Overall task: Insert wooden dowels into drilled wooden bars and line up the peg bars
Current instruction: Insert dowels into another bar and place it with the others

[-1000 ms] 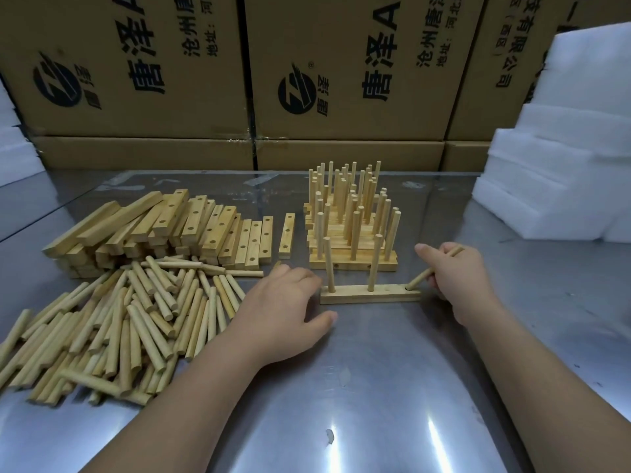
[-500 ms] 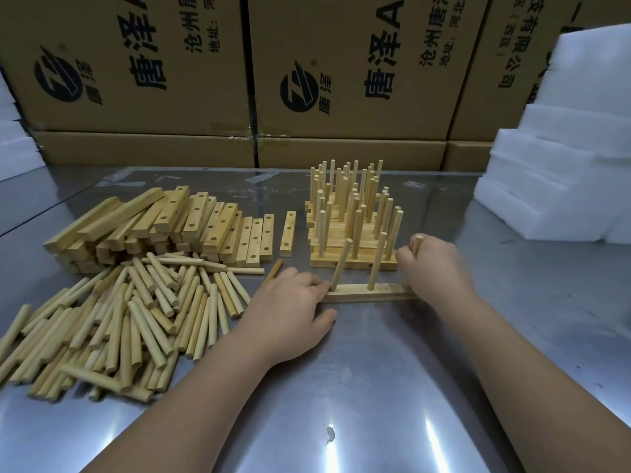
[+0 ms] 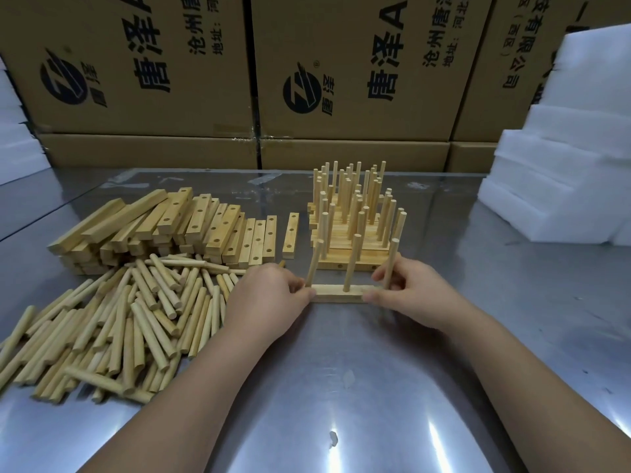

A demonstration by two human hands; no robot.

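The left hand (image 3: 269, 298) pinches the left end of a peg bar (image 3: 334, 294) between its curled fingers and thumb. The right hand (image 3: 415, 291) holds the bar's right end, with the thumb on the front face and the fingers curled behind the rightmost of its three upright dowels (image 3: 351, 261). The bar lies flat near the middle of the tabletop (image 3: 341, 387), just in front of a cluster of finished peg bars (image 3: 355, 213). Towards the left edge lies a heap of loose dowels (image 3: 119, 319), with a stack of drilled bars (image 3: 177, 227) behind it. Cardboard boxes (image 3: 341, 63) stand along the far edge, and white foam blocks (image 3: 563, 172) sit at the right edge.
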